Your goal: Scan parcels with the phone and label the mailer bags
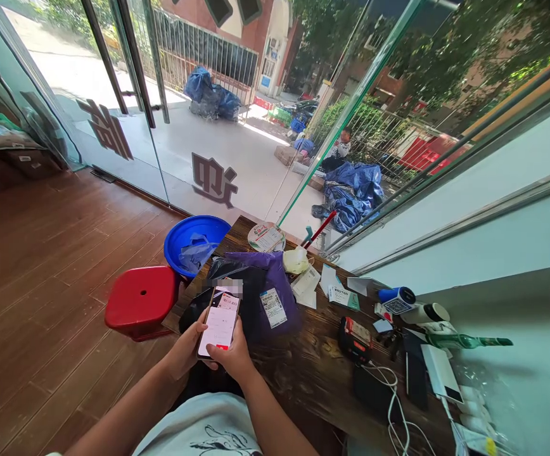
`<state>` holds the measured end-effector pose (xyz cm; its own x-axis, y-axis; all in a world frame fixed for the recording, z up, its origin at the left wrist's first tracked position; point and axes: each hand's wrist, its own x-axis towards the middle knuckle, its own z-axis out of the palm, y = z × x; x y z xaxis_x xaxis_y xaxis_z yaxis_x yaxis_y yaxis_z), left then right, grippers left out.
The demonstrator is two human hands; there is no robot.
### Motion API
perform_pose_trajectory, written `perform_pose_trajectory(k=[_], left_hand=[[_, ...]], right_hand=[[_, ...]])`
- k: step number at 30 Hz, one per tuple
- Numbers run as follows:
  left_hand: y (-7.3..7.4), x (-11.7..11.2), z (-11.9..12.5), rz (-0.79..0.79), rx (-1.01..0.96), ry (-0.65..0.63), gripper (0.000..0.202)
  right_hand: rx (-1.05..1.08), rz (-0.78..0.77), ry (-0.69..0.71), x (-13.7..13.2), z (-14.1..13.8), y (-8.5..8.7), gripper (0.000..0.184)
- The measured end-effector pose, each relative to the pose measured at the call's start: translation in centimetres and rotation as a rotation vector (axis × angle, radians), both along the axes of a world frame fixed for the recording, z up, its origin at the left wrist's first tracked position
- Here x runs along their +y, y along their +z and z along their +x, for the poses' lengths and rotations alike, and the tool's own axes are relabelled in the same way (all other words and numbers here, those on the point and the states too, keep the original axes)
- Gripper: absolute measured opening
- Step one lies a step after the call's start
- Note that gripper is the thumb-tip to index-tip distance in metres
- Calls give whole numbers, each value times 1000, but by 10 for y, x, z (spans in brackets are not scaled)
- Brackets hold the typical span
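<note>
Between my two hands I hold a smartphone (218, 329), its lit screen facing up and showing a mostly white page with a red button low on it. My left hand (190, 342) wraps the phone's left side. On its right side grips my right hand (233, 354), with the thumb over the lower part of the screen near the red button. Just beyond the phone, a purple plastic parcel (282, 285) with a white printed label (274, 308) lies on the dark wooden table (298, 373). A black plastic parcel (249, 278) lies beside it, partly hidden by the phone.
A red stool (142, 297) and a blue basin (177, 244) stand left of the table. Papers (306, 285), a black-and-red device (355, 339), white cables (393, 392) and a green bottle (465, 341) occupy its right side. Glass doors (175, 145) rise ahead; a person (340, 147) sits outside.
</note>
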<state>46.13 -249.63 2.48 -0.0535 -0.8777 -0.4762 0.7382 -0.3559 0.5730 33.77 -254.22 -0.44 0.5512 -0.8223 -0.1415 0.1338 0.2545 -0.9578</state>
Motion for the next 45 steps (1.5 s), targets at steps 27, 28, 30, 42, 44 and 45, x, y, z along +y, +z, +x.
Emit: perform_pose_trajectory(k=[27, 28, 30, 42, 44, 45], left_hand=[[13, 2, -6, -6, -49, -40, 73], [12, 2, -5, -8, -49, -39, 72], [10, 3, -5, -14, -46, -36, 73], [7, 4, -4, -54, -13, -29, 77], [11, 4, -5, -72, -10, -39, 75], [13, 5, -5, -79, -6, -48, 74]], right_hand=[[3, 21, -5, 3, -7, 0, 78], [6, 23, -2, 3, -7, 2, 78], [19, 22, 0, 2, -8, 8, 76], [-28, 60, 108, -2, -18, 36, 77], [-95, 102, 149, -5, -23, 42, 76], [-115, 120, 158, -6, -25, 45, 75]])
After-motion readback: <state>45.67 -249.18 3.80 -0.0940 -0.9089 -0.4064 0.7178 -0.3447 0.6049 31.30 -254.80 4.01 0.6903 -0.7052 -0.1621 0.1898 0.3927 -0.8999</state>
